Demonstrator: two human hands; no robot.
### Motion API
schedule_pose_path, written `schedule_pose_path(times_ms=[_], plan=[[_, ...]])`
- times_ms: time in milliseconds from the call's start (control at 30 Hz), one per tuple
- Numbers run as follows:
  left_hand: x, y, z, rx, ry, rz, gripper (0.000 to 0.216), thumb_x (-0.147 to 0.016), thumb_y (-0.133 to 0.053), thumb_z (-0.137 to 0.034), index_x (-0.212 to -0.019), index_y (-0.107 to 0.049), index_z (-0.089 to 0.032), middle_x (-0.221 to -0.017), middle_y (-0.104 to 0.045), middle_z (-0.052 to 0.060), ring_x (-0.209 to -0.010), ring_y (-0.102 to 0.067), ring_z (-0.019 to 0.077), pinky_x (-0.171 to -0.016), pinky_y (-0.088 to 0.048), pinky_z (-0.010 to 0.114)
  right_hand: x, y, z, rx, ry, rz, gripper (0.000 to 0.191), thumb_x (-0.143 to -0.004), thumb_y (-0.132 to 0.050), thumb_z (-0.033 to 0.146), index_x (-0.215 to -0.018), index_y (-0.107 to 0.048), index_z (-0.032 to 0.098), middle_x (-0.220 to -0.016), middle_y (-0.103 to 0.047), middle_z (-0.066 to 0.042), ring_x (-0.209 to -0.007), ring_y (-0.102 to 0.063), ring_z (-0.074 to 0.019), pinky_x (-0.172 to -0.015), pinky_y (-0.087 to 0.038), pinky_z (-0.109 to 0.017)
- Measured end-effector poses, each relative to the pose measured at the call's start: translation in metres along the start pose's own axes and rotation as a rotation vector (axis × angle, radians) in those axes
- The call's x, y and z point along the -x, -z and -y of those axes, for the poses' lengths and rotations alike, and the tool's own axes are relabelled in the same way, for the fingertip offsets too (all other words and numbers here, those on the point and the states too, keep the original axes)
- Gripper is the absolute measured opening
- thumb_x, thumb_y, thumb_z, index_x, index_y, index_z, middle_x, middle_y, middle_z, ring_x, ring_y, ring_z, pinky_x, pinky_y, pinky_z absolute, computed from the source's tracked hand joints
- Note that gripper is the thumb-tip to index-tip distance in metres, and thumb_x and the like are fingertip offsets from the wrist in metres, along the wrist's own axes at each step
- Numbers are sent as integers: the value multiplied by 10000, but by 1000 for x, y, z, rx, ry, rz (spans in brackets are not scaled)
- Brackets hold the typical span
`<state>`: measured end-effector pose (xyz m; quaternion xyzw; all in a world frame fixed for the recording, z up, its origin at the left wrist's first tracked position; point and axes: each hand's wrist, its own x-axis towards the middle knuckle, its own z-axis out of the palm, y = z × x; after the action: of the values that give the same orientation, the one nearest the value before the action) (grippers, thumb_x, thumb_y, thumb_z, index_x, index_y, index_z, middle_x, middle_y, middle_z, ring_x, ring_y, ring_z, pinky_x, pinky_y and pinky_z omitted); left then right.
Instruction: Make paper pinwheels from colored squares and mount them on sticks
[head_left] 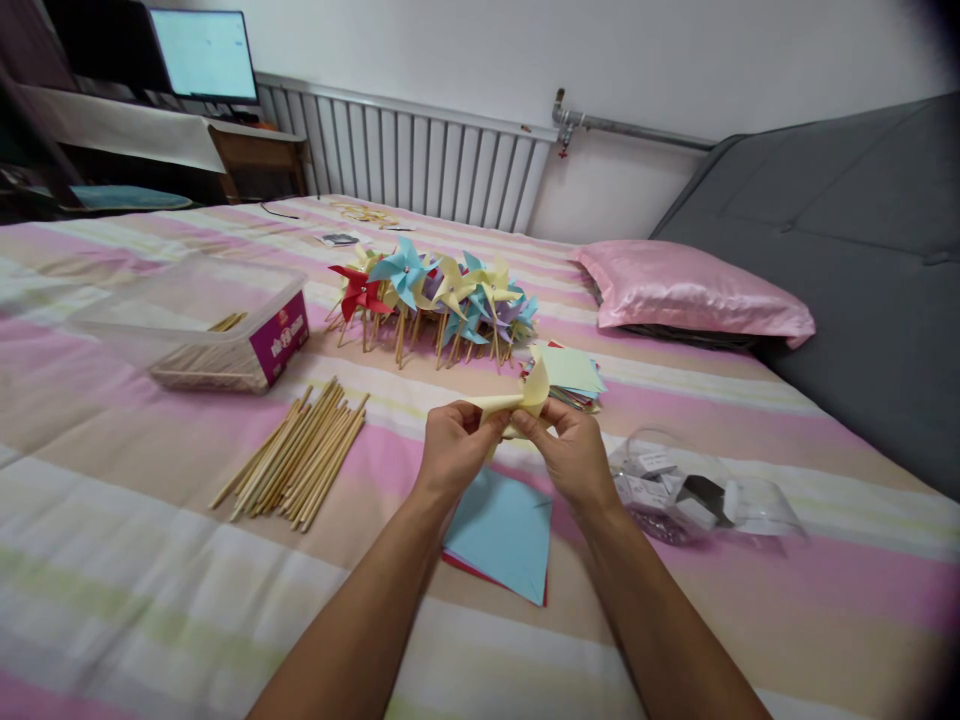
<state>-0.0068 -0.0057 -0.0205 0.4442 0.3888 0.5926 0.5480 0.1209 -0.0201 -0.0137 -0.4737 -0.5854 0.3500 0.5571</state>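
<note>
Between both hands I hold a pale yellow paper pinwheel (534,388), its corners curled in toward the middle. My left hand (459,440) pinches its left side with thumb and fingers. On the other side my right hand (568,445) grips it, the thumb pressed near the centre. Below the hands lie blue paper squares (504,530) with slits at the corners, and a red sheet edge shows underneath. Just beyond my right hand sits a stack of coloured paper (574,372). Whether a pin is in the pinwheel cannot be made out.
Finished pinwheels (435,295) on sticks stand bunched farther back. Loose wooden sticks (300,455) lie at left, near a clear plastic box (187,310) holding more. A clear container (697,490) with small packets is at right. A pink pillow (694,290) rests by the grey headboard (832,240).
</note>
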Motion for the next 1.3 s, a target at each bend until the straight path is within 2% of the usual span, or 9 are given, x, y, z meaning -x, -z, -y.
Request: schedule_pose_path(times_ms=[200, 467, 633, 833, 1100, 1300], plan=[[1, -2, 1, 38, 19, 33, 293, -538, -824, -343, -636, -706, -93, -557, -644, 30, -523, -582, 138, -557, -502, 274, -1, 0, -2, -38, -22, 11, 251, -749, -675, 392, -837, -712, 159, -830, -705, -49, -790, -617, -201, -758, -491, -333], [1, 1, 8, 44, -9, 60, 254, -601, -788, -332, -629, -686, -101, -559, -626, 13, -547, -576, 123, -573, -490, 252, -1, 1, -2, -97, -51, 6, 263, -733, -685, 420, -795, -698, 166, -781, -701, -40, -723, -621, -192, -701, -510, -322], [2, -1, 1, 78, 45, 89, 225, -589, -784, -281, -691, -696, -101, -614, -667, 28, -545, -583, 116, -521, -446, 218, -1, 2, -1, 10, -26, -32, 286, -742, -663, 428, -841, -699, 162, -788, -703, -36, -703, -621, -186, -672, -498, -303], [3, -2, -1, 53, 48, 80, 150, -566, -763, -216, -561, -653, -115, -519, -620, -2, -465, -537, 85, -447, -386, 182, 0, 3, -4, 208, 11, -127, 237, -732, -664, 405, -818, -721, 191, -834, -721, -42, -796, -634, -221, -718, -490, -328], [2, -1, -5, 23, 126, 34, 128, -541, -737, -214, -588, -682, -109, -540, -636, 17, -471, -565, 118, -494, -468, 231, 1, 9, 12, 145, -120, -26, 326, -720, -664, 486, -799, -713, 173, -844, -723, -72, -813, -649, -235, -743, -484, -348], [1, 1, -4, -25, 135, 41, 141, -562, -721, -228, -623, -692, -105, -568, -650, 38, -488, -572, 132, -478, -443, 231, 0, 22, 19, 128, -191, 21, 348, -670, -712, 447, -851, -709, 149, -918, -724, -93, -860, -652, -229, -801, -478, -356]])
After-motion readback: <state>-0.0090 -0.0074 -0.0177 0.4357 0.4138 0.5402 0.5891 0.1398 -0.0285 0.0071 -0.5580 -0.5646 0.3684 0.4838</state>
